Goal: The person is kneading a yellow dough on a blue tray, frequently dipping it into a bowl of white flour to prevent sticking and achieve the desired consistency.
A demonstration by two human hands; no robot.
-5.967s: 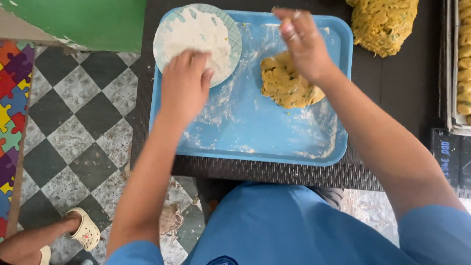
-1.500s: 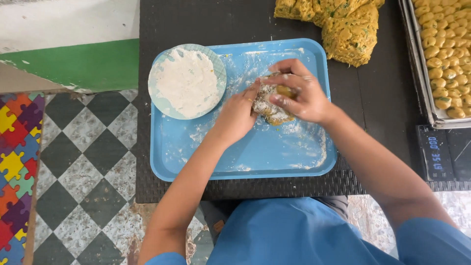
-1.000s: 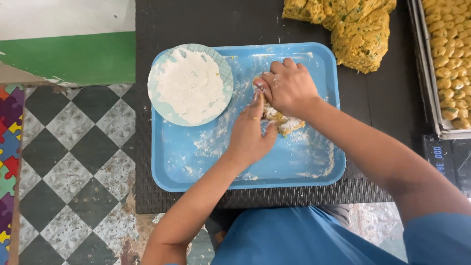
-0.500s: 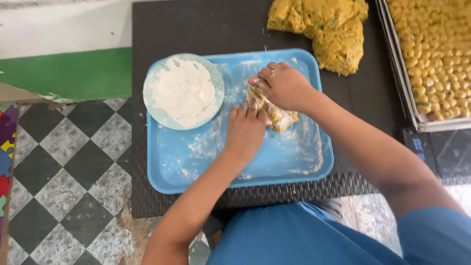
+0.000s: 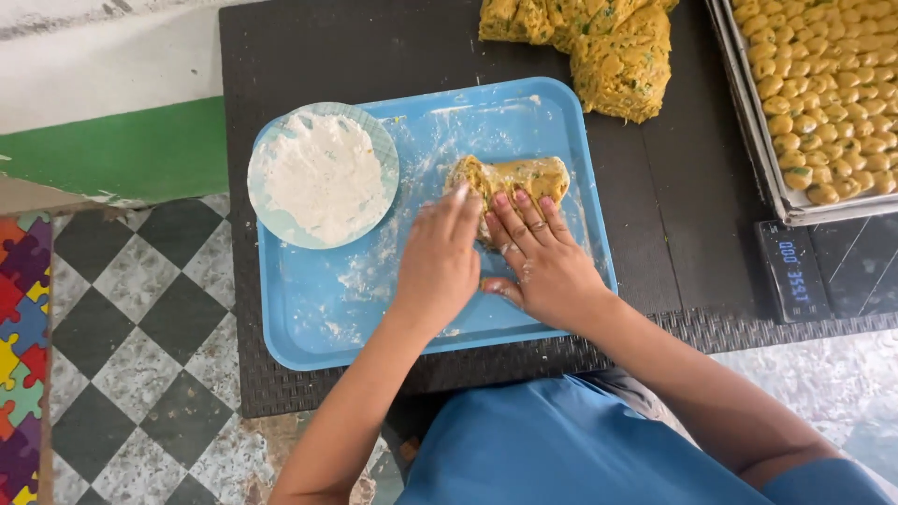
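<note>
A lump of yellow dough (image 5: 520,177) flecked with green lies on a floured light-blue tray (image 5: 327,318). My left hand (image 5: 438,262) lies flat on the tray with its fingertips against the dough's left end. Beside it, my right hand (image 5: 538,257) is spread flat, fingers pressing on the near edge of the dough. Neither hand wraps around the dough. A pale blue plate of white flour (image 5: 323,175) rests on the tray's far left corner.
A large mass of the same yellow dough (image 5: 599,42) lies on the dark mat (image 5: 309,56) beyond the tray. A metal tray of several small dough balls (image 5: 828,89) stands at the right, a black digital scale (image 5: 795,271) below it. Checkered floor at left.
Both hands have come off the top of the dough and now lie flat at its near side. The dough has gone from a rough patty to a longer roll.
</note>
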